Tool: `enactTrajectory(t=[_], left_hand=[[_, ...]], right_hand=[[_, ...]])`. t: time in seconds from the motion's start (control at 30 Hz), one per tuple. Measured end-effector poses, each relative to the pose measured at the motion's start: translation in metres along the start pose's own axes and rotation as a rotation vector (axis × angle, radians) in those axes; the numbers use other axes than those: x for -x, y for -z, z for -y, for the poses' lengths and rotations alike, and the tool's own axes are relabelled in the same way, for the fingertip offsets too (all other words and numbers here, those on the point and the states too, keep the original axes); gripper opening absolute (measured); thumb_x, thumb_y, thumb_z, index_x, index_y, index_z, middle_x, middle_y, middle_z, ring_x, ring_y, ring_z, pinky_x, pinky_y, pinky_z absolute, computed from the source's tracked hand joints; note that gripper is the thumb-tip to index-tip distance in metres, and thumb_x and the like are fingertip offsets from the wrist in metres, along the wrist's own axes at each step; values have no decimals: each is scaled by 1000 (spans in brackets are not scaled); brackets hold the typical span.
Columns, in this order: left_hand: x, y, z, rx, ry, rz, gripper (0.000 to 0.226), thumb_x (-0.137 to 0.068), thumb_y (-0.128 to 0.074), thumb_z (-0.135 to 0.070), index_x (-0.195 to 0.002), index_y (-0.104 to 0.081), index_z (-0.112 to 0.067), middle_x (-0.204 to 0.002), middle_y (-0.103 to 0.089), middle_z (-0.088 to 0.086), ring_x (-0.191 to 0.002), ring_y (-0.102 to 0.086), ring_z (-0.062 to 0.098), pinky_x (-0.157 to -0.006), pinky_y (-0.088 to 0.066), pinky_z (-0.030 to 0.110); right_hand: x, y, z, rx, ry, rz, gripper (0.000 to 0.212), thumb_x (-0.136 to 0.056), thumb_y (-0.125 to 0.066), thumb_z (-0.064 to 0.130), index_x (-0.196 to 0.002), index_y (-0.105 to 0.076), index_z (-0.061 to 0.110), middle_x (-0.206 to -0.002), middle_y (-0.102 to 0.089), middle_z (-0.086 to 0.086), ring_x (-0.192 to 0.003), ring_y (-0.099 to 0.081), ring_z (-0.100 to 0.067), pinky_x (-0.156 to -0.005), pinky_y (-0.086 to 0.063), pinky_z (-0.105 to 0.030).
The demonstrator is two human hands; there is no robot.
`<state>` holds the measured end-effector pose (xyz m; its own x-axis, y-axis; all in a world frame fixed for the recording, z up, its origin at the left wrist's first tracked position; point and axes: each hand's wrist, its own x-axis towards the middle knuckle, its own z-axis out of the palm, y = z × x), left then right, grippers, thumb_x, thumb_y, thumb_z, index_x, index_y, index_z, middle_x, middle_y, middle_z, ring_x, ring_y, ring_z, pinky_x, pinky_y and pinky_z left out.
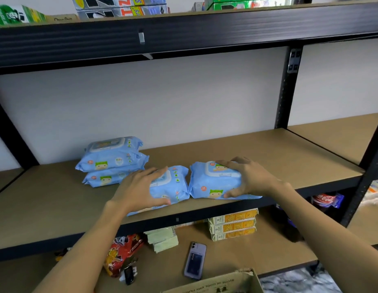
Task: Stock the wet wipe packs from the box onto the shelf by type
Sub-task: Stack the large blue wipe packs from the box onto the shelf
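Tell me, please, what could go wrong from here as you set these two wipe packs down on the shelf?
1. The right pack, gripped by the right hand, sits at the shelf's front edge and could slip off once released.
2. The left pack under the left hand also overhangs the edge; it might drop onto the phone below.
3. Pushing either pack back could knock the stack of packs behind.

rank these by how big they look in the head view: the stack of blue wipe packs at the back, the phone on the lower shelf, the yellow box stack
1. Stack of blue wipe packs
2. Yellow box stack
3. Phone

The phone lies nearer the camera than both stacks, so its true size relative to them is unsure.
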<state>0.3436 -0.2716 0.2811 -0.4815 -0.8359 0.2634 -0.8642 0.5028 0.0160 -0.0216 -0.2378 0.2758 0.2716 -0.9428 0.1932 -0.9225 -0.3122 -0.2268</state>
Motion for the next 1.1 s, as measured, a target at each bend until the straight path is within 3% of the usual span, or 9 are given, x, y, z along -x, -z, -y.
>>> enactTrajectory(t=[0.17,0.3,0.37,0.5,0.6,0.77,1.0,1.1], left_hand=[[-1,3,-3,32,-5,13,110,-64,-67,-84,-156,-19,-46,-162,-29,-12,-142,-39,19,-113,-31,36],[10,-6,12,68,51,-62,116,-55,-54,-98,-154,-26,-45,-159,-34,-14,-144,-37,16,-117,-30,40],[20,-12,23,118,102,-139,111,-55,-48,-101,-151,-35,-45,-157,-39,-14,-144,-38,16,-117,-33,42],[34,-26,31,279,166,-252,101,-58,-67,-88,-146,-44,-45,-157,-36,-15,-147,-30,11,-116,-35,40],[36,-37,32,442,201,-321,104,-52,-67,-90,-143,-50,-42,-155,-41,-14,-146,-31,8,-118,-34,39],[34,-44,34,536,187,-373,103,-52,-65,-92,-139,-56,-39,-149,-48,-13,-144,-36,6,-117,-34,37],[38,-42,30,598,191,-381,101,-51,-73,-82,-140,-56,-38,-154,-40,-16,-148,-25,2,-117,-27,29],[38,-42,29,560,141,-410,89,-58,-74,-75,-137,-59,-37,-153,-41,-18,-148,-22,-1,-117,-23,26]], right_hand=[[-6,4,-1,-91,14,56,107,-57,-79,77,-149,-27,55,-137,-45,6,-127,-44,-19,-101,-42,-33],[-6,1,3,-140,7,46,105,-56,-72,86,-146,-23,64,-154,-32,1,-140,-35,-23,-114,-37,-43],[-9,-3,6,-134,12,15,101,-54,-65,92,-143,-25,66,-148,-38,6,-135,-40,-20,-111,-40,-44],[-14,-11,10,-99,14,-46,96,-56,-58,96,-142,-30,65,-137,-46,13,-126,-45,-15,-106,-43,-42],[-14,-15,7,-110,33,-87,93,-56,-55,97,-140,-32,65,-132,-49,13,-122,-47,-14,-103,-45,-40],[-12,-20,7,-148,30,-169,89,-59,-61,93,-140,-40,61,-135,-52,8,-122,-50,-15,-101,-46,-39],[-8,-20,8,-223,27,-238,84,-59,-69,87,-135,-51,56,-134,-57,7,-121,-54,-16,-101,-48,-41],[-3,-15,11,-299,30,-292,79,-61,-77,78,-132,-59,49,-127,-60,13,-116,-57,-9,-97,-49,-32]])
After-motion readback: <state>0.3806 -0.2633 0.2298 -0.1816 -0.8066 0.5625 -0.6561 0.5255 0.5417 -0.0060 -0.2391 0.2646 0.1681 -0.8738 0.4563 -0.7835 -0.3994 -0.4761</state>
